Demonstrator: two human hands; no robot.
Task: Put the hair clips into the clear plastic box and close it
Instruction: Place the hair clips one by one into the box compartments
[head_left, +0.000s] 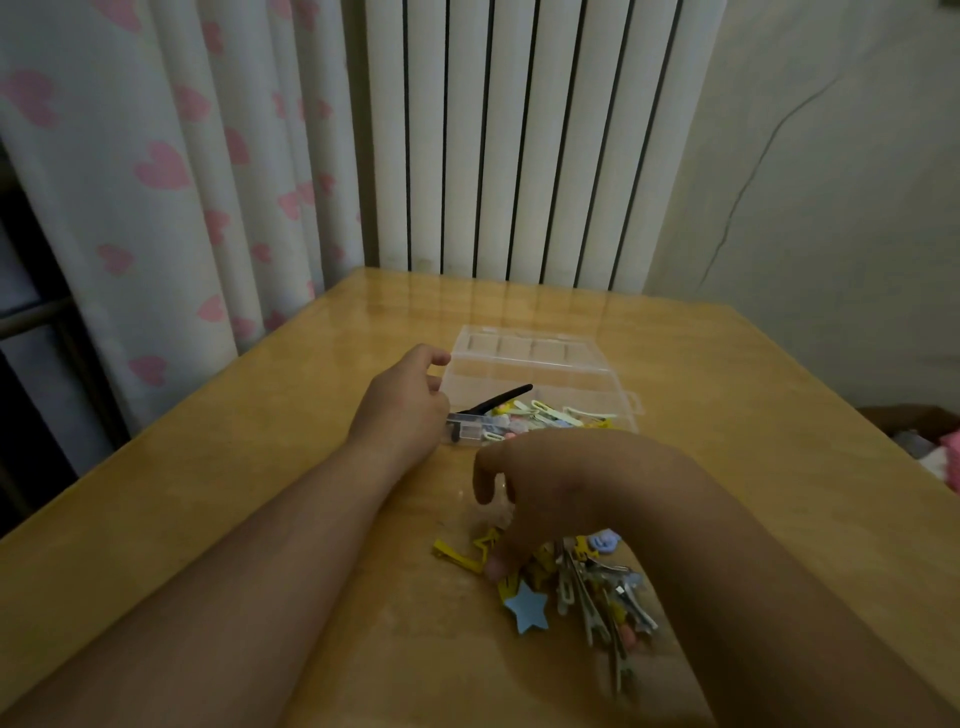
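Note:
A clear plastic box (597, 387) lies open on the wooden table (753, 415), its lid (524, 345) folded back behind it. Several pastel hair clips (545, 418) and a long black clip (498, 400) lie inside. My left hand (405, 402) rests against the box's left end, fingers curled at its edge. A loose pile of clips (597, 587), among them a blue star clip (525, 605) and a yellow clip (457, 555), lies nearer to me. My right hand (540, 499) reaches down into that pile with fingertips on the clips; what it pinches is hidden.
A white radiator (519, 140) and a heart-print curtain (156, 182) stand behind the table's far edge. Pink and white cloth (940, 452) lies off the table at the right. The table's left edge runs diagonally past my left forearm.

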